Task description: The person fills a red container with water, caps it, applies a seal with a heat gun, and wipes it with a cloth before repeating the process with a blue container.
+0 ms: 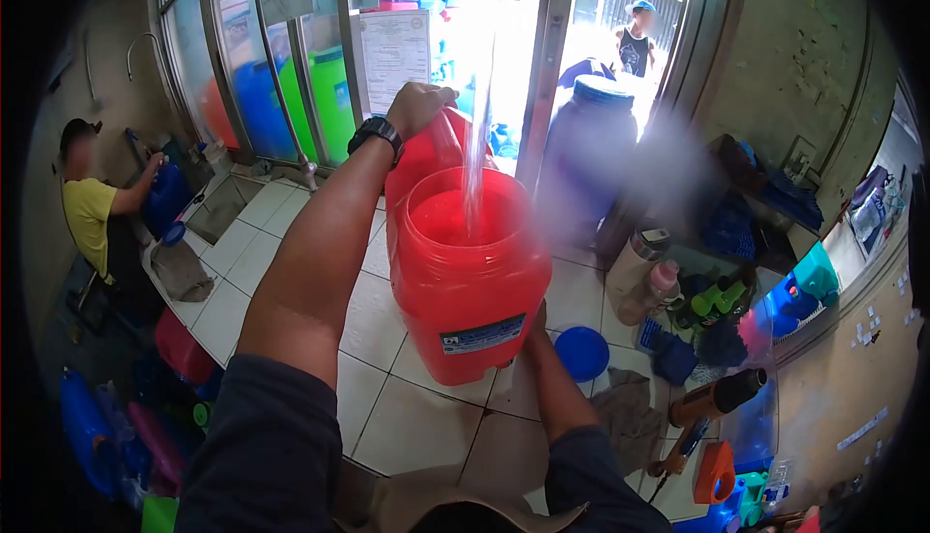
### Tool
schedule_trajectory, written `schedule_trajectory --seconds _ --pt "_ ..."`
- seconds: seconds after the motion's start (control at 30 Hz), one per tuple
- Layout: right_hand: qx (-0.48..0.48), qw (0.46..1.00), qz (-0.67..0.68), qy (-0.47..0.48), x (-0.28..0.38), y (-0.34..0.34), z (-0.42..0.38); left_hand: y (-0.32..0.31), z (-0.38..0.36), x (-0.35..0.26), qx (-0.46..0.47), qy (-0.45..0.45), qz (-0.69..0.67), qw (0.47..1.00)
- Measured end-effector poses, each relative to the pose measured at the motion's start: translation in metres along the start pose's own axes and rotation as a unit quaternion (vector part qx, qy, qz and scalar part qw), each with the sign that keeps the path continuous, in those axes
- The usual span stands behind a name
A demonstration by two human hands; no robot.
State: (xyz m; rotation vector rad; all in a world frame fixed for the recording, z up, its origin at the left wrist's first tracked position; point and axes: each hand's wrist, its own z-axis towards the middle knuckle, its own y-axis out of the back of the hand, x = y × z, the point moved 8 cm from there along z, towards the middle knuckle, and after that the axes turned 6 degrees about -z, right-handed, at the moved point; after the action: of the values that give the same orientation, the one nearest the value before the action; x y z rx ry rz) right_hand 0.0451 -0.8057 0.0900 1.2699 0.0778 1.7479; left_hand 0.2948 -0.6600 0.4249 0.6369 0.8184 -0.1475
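A red plastic water jug (pixel 465 300) with a wide open mouth and a label is held tilted above the white tiled counter (pixel 412 422). Clear water (pixel 475 136) streams from above into its mouth. My left hand (pixel 419 109), a watch on its wrist, is closed around the handle at the jug's top. Low on the right side, my right hand (pixel 535 329) holds the jug near its base; most of its fingers are hidden behind it. A round blue lid (pixel 581 353) lies on the tiles close to my right hand.
Right of me stand a tumbler (pixel 635 264), a pink-capped bottle (pixel 651 293), a grey cloth (pixel 628 419) and a heat gun (pixel 683 451). A large blue container (pixel 589 150) is by the window. At left, a person in yellow (pixel 92 203) handles a blue jug (pixel 167 199).
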Motion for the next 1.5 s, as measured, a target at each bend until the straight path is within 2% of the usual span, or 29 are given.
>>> schedule_trajectory --seconds 0.1,0.9,1.1,1.37,1.5 --pt "0.02 0.999 -0.016 -0.021 -0.002 -0.002 0.001 0.0 0.003 0.001 0.0 -0.038 0.008 0.999" --pt "0.029 0.999 -0.042 -0.009 -0.006 -0.005 0.0 0.001 -0.003 -0.004 -0.012 -0.009 0.004 1.0" --pt "0.023 0.999 -0.027 -0.001 -0.007 -0.006 0.001 0.001 -0.002 -0.004 -0.007 -0.024 0.005 1.0" --pt "0.017 0.997 -0.071 0.037 -0.01 -0.008 0.0 0.002 -0.004 -0.008 -0.011 -0.03 0.006 0.999" --pt "0.016 0.999 -0.042 0.01 -0.012 -0.008 0.0 0.002 -0.003 -0.006 -0.007 -0.04 0.006 0.999"
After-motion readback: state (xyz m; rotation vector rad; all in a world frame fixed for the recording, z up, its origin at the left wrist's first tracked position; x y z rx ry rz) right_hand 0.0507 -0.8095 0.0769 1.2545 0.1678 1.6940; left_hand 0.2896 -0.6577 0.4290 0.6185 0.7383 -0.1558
